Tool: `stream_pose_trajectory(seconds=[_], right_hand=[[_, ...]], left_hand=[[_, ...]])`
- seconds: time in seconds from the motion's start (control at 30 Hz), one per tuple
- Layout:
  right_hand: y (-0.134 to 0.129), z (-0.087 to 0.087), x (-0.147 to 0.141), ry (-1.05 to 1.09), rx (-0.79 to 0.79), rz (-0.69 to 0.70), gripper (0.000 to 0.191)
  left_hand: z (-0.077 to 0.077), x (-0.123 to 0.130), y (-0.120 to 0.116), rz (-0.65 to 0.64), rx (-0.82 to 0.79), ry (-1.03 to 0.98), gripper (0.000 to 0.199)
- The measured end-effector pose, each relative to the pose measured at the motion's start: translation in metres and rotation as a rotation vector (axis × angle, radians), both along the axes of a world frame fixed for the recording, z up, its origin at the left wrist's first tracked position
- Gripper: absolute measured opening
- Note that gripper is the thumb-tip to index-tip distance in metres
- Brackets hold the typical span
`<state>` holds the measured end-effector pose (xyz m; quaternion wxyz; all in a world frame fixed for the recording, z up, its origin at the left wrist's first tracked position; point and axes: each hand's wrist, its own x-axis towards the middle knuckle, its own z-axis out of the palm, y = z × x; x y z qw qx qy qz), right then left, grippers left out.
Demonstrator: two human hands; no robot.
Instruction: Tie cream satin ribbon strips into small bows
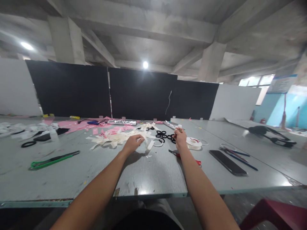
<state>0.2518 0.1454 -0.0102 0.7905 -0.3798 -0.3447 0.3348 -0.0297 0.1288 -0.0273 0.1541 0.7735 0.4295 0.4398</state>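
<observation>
My left hand (133, 143) is closed on the end of a cream strip (145, 142) that hangs down toward the table, beside a pile of cream strips (112, 138). My right hand (180, 137) is closed in a pinch above several black rings (161, 134); what its fingers hold, if anything, is too small to make out. A white ring (157, 144) lies between my hands. Just right of my right hand is a white spool (194, 143). Under my right forearm lie red-handled scissors (198, 163), partly hidden.
A green-handled cutter (54, 160) and a black ring (28, 144) lie at the left. Pink scraps (72, 125) spread along the back. At the right are a phone (227, 162), blue pens (242, 160) and a black strapped item (271, 135). Black panels (141, 94) stand behind the table.
</observation>
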Motion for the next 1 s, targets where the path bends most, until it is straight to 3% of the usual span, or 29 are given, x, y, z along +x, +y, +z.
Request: stream_pose_trajectory(seconds=[0.3, 0.6, 0.8, 0.9, 1.0], right_hand=[[0.003, -0.001, -0.001, 0.049, 0.014, 0.084, 0.023], [0.009, -0.002, 0.001, 0.024, -0.077, -0.042, 0.025], [0.007, -0.003, 0.001, -0.002, -0.038, -0.021, 0.028], [0.005, -0.002, 0.003, -0.026, -0.052, -0.085, 0.029], [0.002, 0.0, 0.009, -0.227, -0.052, -0.305, 0.035]], left_hand=[[-0.001, -0.001, 0.0, -0.011, 0.004, -0.003, 0.03], [-0.001, 0.0, -0.001, 0.002, -0.007, 0.007, 0.031], [-0.001, 0.0, 0.0, -0.001, -0.008, 0.003, 0.03], [0.0, 0.0, -0.001, -0.007, -0.003, -0.004, 0.029], [0.0, 0.0, -0.002, -0.013, 0.0, -0.009, 0.029]])
